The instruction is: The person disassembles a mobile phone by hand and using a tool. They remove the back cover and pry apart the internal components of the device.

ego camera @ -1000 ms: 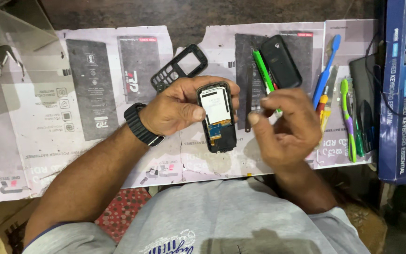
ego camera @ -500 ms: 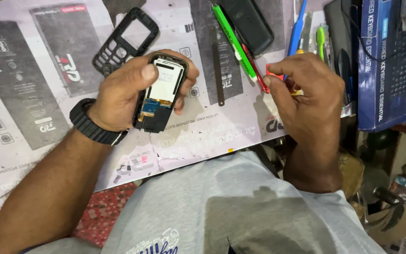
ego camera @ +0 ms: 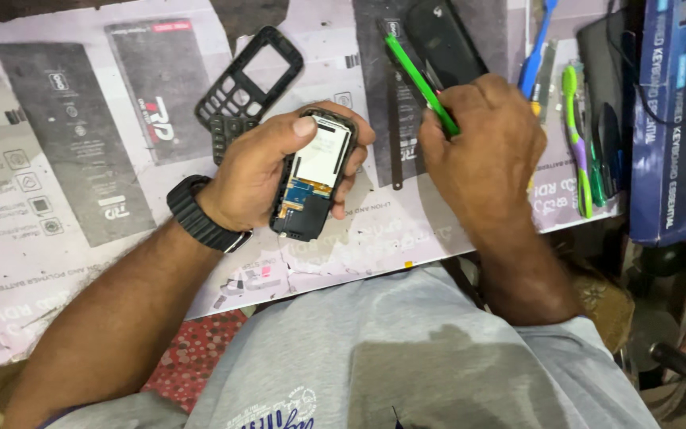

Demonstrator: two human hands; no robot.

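My left hand (ego camera: 267,163), with a black watch on the wrist, grips an opened small phone (ego camera: 315,179); its white screen and bare circuit board face up. My right hand (ego camera: 486,151) is closed around a green-handled tool (ego camera: 421,83) whose shaft points up and left, just right of the phone. A black phone front frame with keypad holes (ego camera: 248,75) lies on the paper above my left hand. A black back cover (ego camera: 445,44) lies above my right hand.
Printed paper sheets (ego camera: 81,159) cover the work table. Toothbrushes and more tools (ego camera: 573,127) lie at the right, next to a blue box (ego camera: 681,119) at the table's right edge. My grey shirt (ego camera: 406,357) fills the bottom.
My right hand has moved left from the tools at the right and now grips the green tool near the phone. The left hand still holds the phone.
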